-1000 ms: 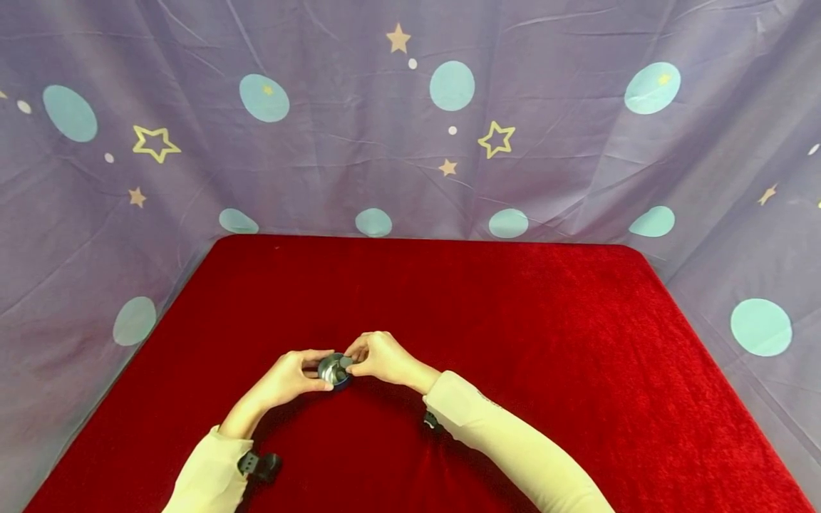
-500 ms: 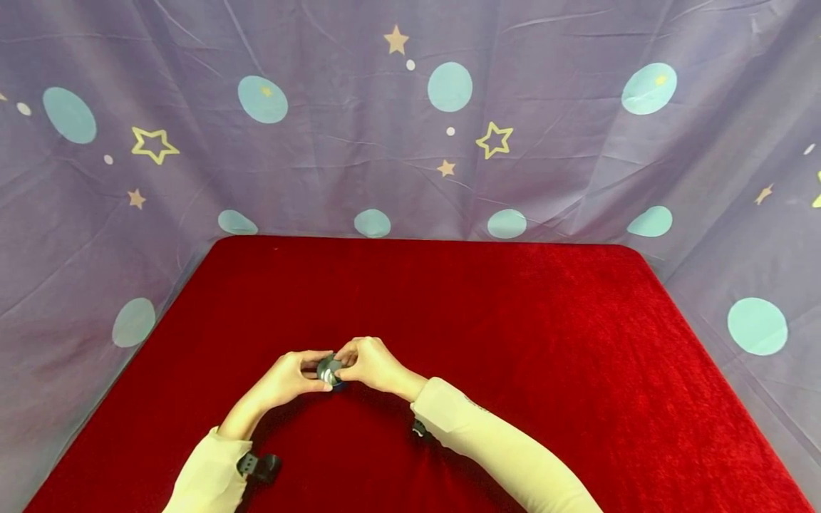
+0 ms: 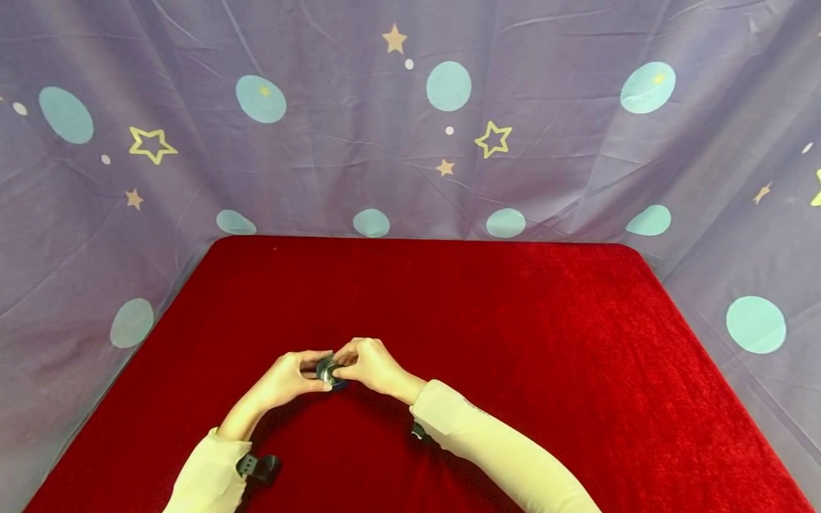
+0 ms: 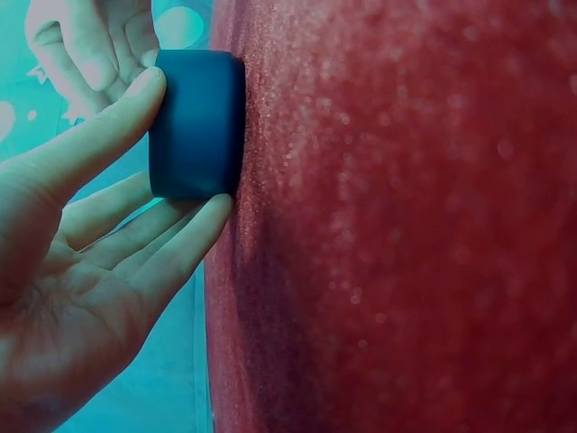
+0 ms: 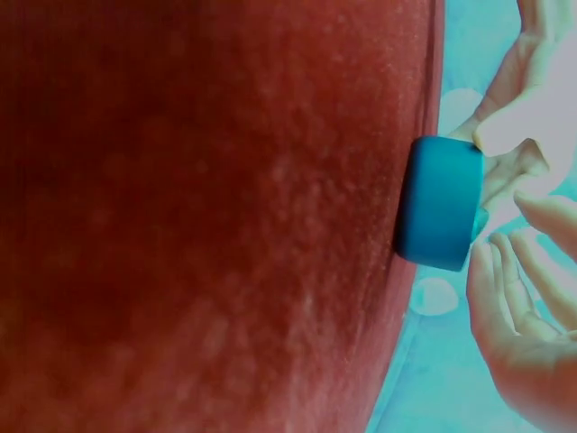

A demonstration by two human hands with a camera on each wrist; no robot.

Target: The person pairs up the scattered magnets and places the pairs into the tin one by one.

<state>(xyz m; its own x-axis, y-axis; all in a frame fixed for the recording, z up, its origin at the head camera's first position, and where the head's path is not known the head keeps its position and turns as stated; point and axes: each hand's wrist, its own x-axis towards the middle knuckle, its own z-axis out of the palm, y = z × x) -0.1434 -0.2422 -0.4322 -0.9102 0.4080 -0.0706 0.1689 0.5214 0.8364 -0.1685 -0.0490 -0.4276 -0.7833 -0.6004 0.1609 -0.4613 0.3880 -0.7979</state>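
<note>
A small round dark blue container (image 4: 194,126) with a shiny metallic top stands on the red cloth, its smooth blue side facing the wrist cameras. My left hand (image 3: 291,377) grips it from the left, thumb at the near rim and fingertips along the far side. Over its right part is my right hand (image 3: 375,367), with the fingers partly covering the top in the head view. In the right wrist view, the right hand's fingers (image 5: 518,293) and thumb are apart at the rim, and nothing shows held between them. A small rounded bit (image 5: 480,222) sticks up above the rim there.
Red velvety cloth (image 3: 487,320) covers the table. A purple curtain (image 3: 308,164) with stars and dots hangs behind and at both sides. A black wrist strap with a camera (image 3: 259,467) sits on the left sleeve.
The right hand has moved left over the container's top. A small grey disc at its fingertips earlier no longer shows there. The left hand has kept its hold.
</note>
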